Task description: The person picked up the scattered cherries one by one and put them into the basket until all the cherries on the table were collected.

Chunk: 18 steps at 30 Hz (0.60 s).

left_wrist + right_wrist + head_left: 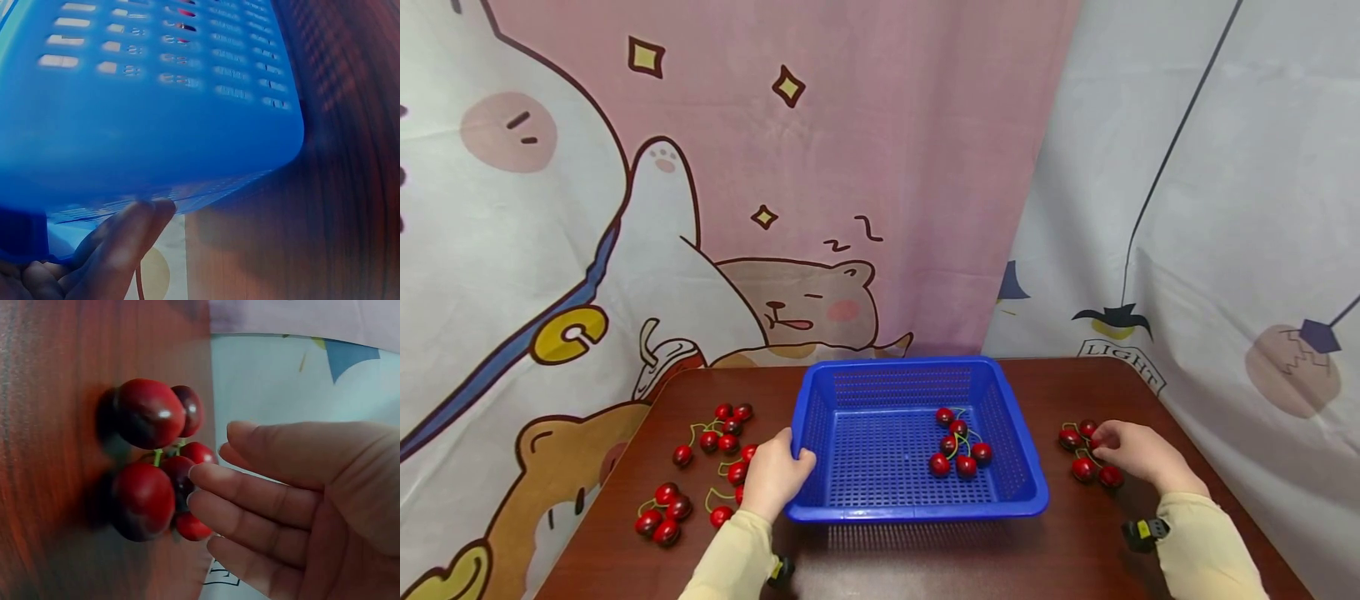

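Note:
A blue plastic basket (910,512) stands in the middle of the table, with a bunch of red cherries (966,466) in its right half. My left hand (775,475) grips the basket's left rim, thumb over the edge; in the left wrist view its fingers (119,250) lie against the outside of the wall. To the right of the basket, my right hand (1142,454) is at another cherry bunch (1083,470). Its fingers (250,494) are slightly bent and spread from the thumb, close by the cherries (144,500), pinching none. Whether a fingertip touches one I cannot tell.
On the brown table (880,558), left of the basket, lie several more cherry bunches (667,517), some partly hidden behind my left hand. A printed cartoon curtain (955,167) hangs behind the table's back edge and along its sides.

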### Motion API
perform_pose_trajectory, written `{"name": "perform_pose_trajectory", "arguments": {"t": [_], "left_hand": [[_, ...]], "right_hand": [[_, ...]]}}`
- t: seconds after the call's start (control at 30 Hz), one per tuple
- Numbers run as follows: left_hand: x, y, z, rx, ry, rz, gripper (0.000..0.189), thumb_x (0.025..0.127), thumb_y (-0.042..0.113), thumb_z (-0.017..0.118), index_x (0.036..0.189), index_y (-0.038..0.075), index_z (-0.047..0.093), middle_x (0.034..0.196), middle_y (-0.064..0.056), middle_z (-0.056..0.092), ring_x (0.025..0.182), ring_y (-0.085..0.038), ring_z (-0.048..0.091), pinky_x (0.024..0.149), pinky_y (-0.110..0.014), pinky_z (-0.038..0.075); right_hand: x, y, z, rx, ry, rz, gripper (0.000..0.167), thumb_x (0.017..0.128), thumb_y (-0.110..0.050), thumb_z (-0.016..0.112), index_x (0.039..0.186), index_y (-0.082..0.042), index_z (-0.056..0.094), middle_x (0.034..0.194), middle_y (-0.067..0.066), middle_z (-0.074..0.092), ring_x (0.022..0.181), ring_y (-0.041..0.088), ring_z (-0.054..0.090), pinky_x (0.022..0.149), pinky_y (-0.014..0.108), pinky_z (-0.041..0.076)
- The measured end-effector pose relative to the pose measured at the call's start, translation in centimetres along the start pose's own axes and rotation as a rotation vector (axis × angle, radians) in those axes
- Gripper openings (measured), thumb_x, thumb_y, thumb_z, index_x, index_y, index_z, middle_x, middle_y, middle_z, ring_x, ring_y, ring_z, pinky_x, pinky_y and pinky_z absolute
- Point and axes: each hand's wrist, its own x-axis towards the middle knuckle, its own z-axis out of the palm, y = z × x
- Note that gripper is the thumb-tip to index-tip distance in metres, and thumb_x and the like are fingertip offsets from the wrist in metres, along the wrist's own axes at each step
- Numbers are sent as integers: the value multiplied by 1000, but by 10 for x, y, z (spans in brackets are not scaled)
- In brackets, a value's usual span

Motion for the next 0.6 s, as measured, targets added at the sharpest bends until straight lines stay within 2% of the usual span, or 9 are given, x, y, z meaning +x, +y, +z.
{"name": "perform_pose_trajectory", "arguments": {"t": [0.27, 0.6], "left_hand": [[0, 0, 0, 0, -9, -13, 13, 80, 11, 62, 87, 1, 60, 73, -14, 65, 60, -30, 61, 59, -47, 51], [0, 0, 0, 0, -13, -18, 13, 81, 11, 62, 89, 1, 60, 74, -13, 66, 60, -29, 61, 59, -46, 51]], "right_hand": [[3, 2, 9, -43, -24, 57, 22, 85, -16, 71, 103, -3, 67, 91, 11, 66, 78, 24, 59, 69, 52, 50], [2, -4, 15, -60, -31, 103, 23, 86, -17, 71, 103, -2, 66, 90, 12, 65, 76, 25, 57, 66, 52, 49]]}}
